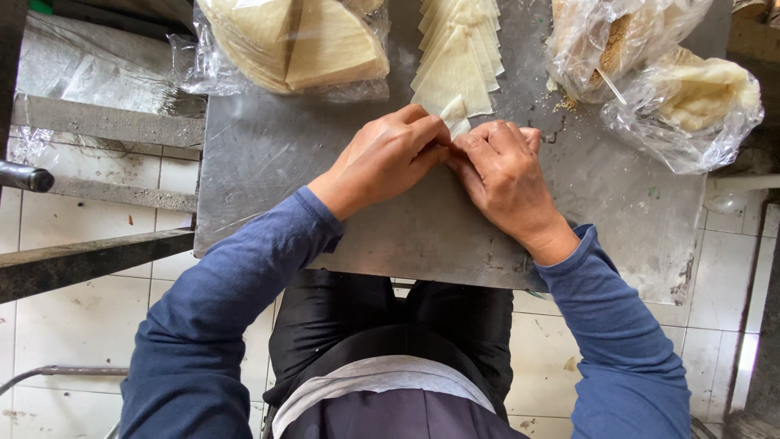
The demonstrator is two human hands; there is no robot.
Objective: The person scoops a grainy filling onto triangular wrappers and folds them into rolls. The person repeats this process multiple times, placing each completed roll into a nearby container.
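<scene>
- Both hands meet in the middle of the desk, and each grip is pinched shut on one small pale wrapper (455,114).
- Left hand (383,158) comes in from the left, knuckles up, with its fingertips pressed on the wrapper's left side.
- Right hand (504,175) comes in from the right, fingers curled, and its fingertips touch the left hand's fingertips.
- Only a little bit of the wrapper peeks out above the fingers; the rest is hidden under them.
- The wrapper sits at the near end of a row of triangle wrappers (457,49), which lie one over the next and run away toward the far edge.
- The desk (268,154) is a grey metal sheet with scratches and some crumbs on it.
- At the far left lies a clear plastic bag of folded pale sheets (301,41), well apart from the hands.
- At the far right is a clear bag with brown crumbly stuff (609,41), and just beside it, farther right, a bag with a pale lump (699,93).
- Some crumbs (562,104) lie spilled near those bags.
- The person wears blue sleeves (211,325) and sits at the near edge of the desk.
- Below the desk you can see a white tile floor (73,325), and dark metal bars (89,260) stick out on the left.
</scene>
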